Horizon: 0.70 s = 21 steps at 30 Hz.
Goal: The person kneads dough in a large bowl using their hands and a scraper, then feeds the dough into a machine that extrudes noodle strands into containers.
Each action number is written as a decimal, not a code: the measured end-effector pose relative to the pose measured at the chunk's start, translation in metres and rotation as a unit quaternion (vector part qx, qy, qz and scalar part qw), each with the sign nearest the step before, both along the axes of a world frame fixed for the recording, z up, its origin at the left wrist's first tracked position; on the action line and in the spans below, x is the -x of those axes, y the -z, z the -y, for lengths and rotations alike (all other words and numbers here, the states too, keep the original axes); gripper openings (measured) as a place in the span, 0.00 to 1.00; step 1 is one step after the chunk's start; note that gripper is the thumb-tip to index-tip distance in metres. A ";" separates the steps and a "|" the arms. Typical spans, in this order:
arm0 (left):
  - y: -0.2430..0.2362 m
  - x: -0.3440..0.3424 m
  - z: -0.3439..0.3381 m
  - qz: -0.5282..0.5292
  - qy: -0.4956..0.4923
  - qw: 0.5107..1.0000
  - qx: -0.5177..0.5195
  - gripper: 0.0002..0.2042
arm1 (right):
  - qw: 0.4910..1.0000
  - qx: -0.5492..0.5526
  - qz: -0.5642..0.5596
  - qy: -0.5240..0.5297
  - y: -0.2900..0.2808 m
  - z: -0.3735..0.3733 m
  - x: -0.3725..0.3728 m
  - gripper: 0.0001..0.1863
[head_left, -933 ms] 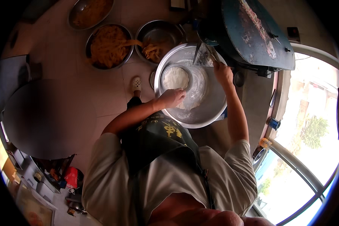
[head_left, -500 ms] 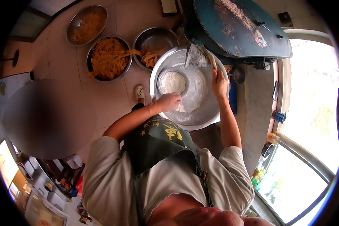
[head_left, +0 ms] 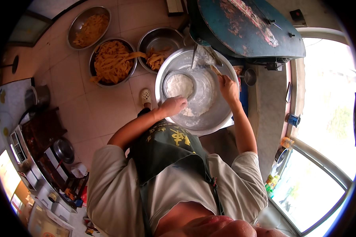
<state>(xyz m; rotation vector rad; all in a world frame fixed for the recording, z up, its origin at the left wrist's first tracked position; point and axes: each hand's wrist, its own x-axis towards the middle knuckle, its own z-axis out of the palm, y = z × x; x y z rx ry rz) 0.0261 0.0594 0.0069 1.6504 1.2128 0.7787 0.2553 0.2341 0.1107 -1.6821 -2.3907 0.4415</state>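
Observation:
Before me is a wide metal basin (head_left: 222, 114) dusted inside with white flour. A smaller metal bowl (head_left: 166, 75) stands in its left part, holding flour (head_left: 179, 85). My left hand (head_left: 174, 106) is beside the bowl's near rim, fingers curled together; whatever they pinch is hidden. Some loose flour (head_left: 188, 112) lies just right of them. In the right part of the basin, my right hand (head_left: 228, 88) is closed around a short wooden handle (head_left: 216, 70) whose tip points up and left. What the handle belongs to is unclear.
A large green machine (head_left: 241, 35) with worn paint overhangs the basin's far side. On the tiled floor to the left, several metal bowls hold wide yellowish dough strips (head_left: 112, 61). A ladle-like metal pan (head_left: 249, 77) sits right of the basin. Windows (head_left: 328, 98) line the right.
My right hand has drawn slightly nearer, and the wooden handle now leans more to the left. My left hand stays almost in place. The blurred patch at the left is gone.

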 end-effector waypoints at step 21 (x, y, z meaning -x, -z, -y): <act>-0.001 0.015 0.008 -0.011 -0.025 1.000 0.010 0.06 | 0.987 0.035 0.158 -0.026 -0.007 -0.072 0.087 0.24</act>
